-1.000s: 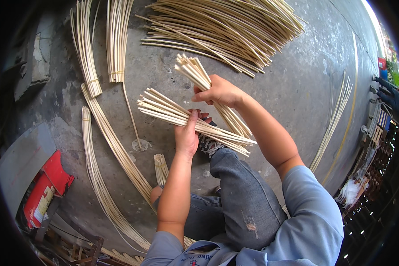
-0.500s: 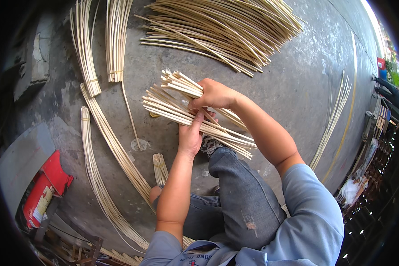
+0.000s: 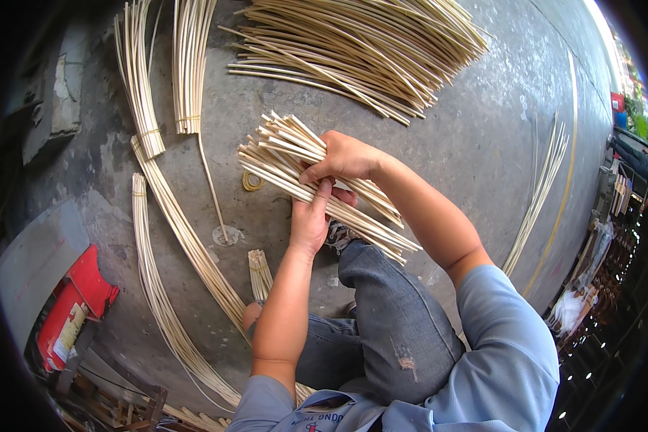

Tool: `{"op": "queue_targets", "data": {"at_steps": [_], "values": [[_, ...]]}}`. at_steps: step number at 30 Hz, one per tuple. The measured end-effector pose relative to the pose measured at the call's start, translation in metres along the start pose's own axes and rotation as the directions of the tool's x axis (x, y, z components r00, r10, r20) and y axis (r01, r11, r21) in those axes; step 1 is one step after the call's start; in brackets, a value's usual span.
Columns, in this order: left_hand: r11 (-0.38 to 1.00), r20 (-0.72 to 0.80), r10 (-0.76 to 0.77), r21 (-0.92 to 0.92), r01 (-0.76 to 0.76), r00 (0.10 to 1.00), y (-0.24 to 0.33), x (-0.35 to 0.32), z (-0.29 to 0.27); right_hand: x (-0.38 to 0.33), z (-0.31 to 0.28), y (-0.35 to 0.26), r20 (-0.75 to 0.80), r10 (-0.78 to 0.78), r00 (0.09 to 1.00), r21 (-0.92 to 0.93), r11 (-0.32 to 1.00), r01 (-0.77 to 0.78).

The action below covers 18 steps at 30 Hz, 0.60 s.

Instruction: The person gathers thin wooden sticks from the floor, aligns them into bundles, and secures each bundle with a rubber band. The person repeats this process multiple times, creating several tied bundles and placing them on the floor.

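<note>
Both hands hold pale rattan sticks above the concrete floor. My left hand is closed around the lower sticks, its thumb lying along them. Just above it, my right hand grips the upper sticks from the far side, fingers wrapped round them. The two groups lie almost side by side, their far left ends uneven and fanned. Some fingers of each hand are hidden behind the sticks. Beneath the left ends, a coil of yellow bands lies on the floor.
A large pile of loose sticks lies ahead. Tied bundles stretch along the left, with a short bundle by my knee. Thin sticks lie at the right. A red object stands at the lower left.
The two groups of sticks have come closer together, and the lower one has shifted slightly right. The coil of yellow bands shows more fully now.
</note>
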<state>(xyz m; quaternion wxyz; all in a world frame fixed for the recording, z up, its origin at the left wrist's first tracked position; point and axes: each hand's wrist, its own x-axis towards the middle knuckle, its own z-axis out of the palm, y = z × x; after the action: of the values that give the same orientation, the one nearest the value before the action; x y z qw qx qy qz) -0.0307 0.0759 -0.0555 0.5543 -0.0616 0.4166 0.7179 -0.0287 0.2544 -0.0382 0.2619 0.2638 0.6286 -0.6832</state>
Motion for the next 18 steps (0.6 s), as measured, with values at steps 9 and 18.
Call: {"op": "queue_targets", "data": {"at_steps": [9, 18], "values": [[0.996, -0.265, -0.079, -0.060, 0.065, 0.961, -0.024, 0.005, -0.009, 0.007, -0.013, 0.013, -0.070, 0.013, 0.997, -0.001, 1.000, -0.013], [0.998, -0.282, -0.063, -0.030, 0.057, 0.957, -0.023, 0.014, -0.013, -0.012, -0.021, 0.014, -0.226, -0.034, 0.974, 0.210, 0.974, 0.083]]}}
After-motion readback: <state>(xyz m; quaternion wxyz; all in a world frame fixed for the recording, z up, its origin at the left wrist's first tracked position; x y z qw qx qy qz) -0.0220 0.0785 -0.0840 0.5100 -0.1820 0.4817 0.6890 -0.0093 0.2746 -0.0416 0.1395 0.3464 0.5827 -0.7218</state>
